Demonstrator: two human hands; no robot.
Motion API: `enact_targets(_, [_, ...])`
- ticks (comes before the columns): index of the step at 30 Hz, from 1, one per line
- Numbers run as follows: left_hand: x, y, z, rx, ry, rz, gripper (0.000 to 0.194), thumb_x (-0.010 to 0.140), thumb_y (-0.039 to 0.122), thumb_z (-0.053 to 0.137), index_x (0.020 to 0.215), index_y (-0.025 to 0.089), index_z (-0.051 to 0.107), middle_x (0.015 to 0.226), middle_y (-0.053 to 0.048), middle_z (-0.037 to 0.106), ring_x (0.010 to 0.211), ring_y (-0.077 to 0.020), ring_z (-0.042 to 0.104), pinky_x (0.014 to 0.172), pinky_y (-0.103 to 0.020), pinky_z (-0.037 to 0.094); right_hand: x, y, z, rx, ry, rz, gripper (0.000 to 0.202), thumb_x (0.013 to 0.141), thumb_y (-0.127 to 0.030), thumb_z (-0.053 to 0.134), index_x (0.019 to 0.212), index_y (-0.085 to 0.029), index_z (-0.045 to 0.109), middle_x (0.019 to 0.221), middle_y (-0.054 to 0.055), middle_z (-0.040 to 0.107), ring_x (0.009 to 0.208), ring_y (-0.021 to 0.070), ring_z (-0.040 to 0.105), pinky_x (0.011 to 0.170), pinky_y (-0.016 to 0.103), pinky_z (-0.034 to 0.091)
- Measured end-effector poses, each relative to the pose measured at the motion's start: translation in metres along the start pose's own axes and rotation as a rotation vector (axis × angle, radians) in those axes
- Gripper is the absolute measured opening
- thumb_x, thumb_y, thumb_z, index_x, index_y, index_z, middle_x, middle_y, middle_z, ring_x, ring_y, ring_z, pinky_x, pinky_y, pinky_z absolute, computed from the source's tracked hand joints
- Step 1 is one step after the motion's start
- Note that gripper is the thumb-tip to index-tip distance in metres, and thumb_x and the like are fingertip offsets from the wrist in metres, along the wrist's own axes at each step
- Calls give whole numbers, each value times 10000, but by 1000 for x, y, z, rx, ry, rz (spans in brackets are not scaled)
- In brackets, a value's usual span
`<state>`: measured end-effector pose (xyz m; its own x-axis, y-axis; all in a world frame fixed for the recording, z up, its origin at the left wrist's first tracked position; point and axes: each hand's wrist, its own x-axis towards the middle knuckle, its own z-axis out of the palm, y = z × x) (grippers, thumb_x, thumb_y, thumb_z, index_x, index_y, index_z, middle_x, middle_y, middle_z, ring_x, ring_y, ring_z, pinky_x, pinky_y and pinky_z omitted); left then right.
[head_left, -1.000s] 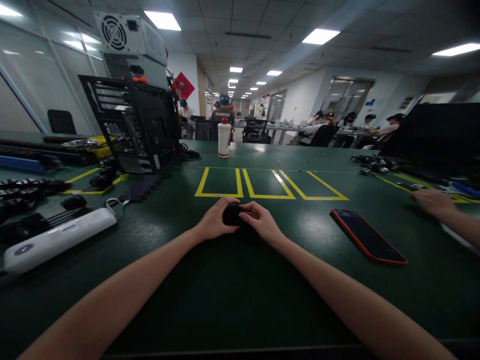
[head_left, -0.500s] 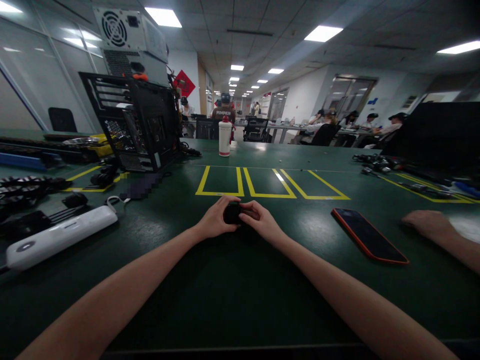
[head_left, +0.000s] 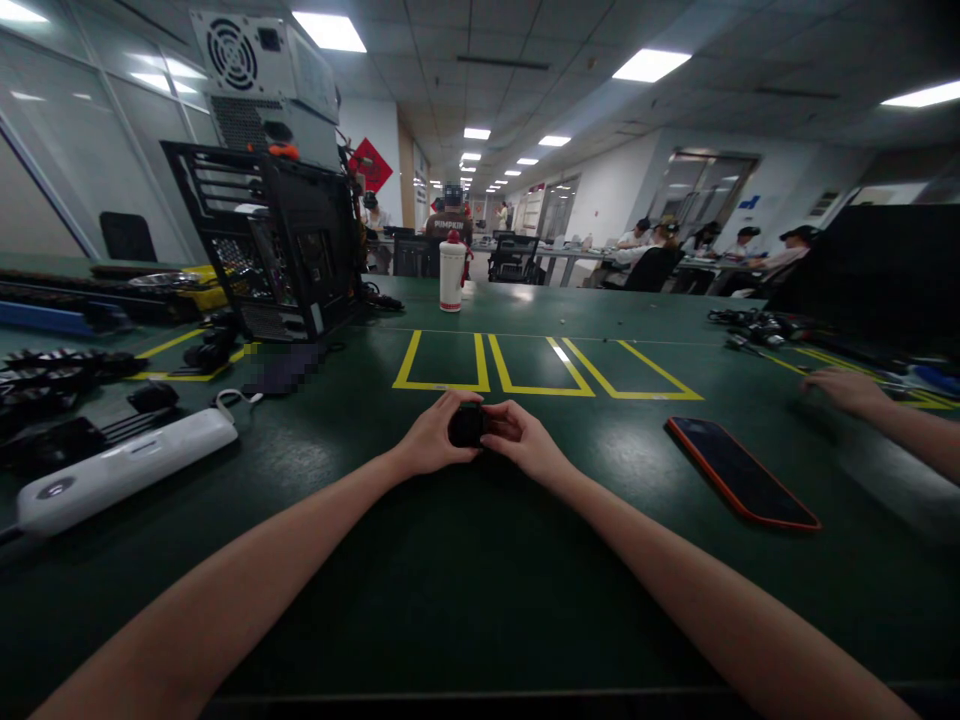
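A small dark round object is held between both hands over the green table, just in front of the yellow taped outlines. My left hand is wrapped round its left side, thumb below and fingers above. My right hand is closed at its right side, with fingertips against or very near it. What exactly the object is cannot be made out. An orange-edged phone lies to the right of my right hand.
A white power strip, black parts and an open computer case stand left. A white bottle is behind the outlines. Another person's hand reaches in at the right, near cables. People sit further back.
The other person's hand at the right has moved further back, towards the cables. My two hands hold nearly the same pose round the dark object.
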<state>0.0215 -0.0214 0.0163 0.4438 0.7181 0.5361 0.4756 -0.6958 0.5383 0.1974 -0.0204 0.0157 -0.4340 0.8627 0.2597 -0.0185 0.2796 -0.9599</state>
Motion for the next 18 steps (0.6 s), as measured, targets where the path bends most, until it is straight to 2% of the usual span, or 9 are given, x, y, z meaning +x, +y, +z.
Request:
enact_targets(6, [0, 2, -1, 13, 0, -13, 584, 587, 200, 661, 1104, 235, 392, 1096, -36, 461, 1000, -211, 477, 847, -364, 403, 2, 6, -1, -47, 55, -30, 194, 694, -236, 584, 873, -186, 528, 891, 15, 586, 876, 139, 578, 853, 338, 446])
enact_targets(12, [0, 0, 0, 36, 7, -19, 594, 582, 201, 668, 1107, 240, 392, 1092, -29, 465, 997, -202, 480, 850, -353, 403, 5, 7, -3, -73, 43, 41, 342, 684, -216, 591, 1013, -181, 508, 1023, 64, 579, 962, 166, 558, 897, 368, 416])
enact_targets(18, [0, 0, 1, 38, 22, -4, 592, 582, 189, 663, 1107, 233, 392, 1096, -27, 463, 1011, -194, 474, 870, -340, 393, 2, 6, -1, 0, 4, -21, 321, 629, -133, 624, 914, -189, 487, 979, 23, 561, 961, 155, 559, 894, 347, 419])
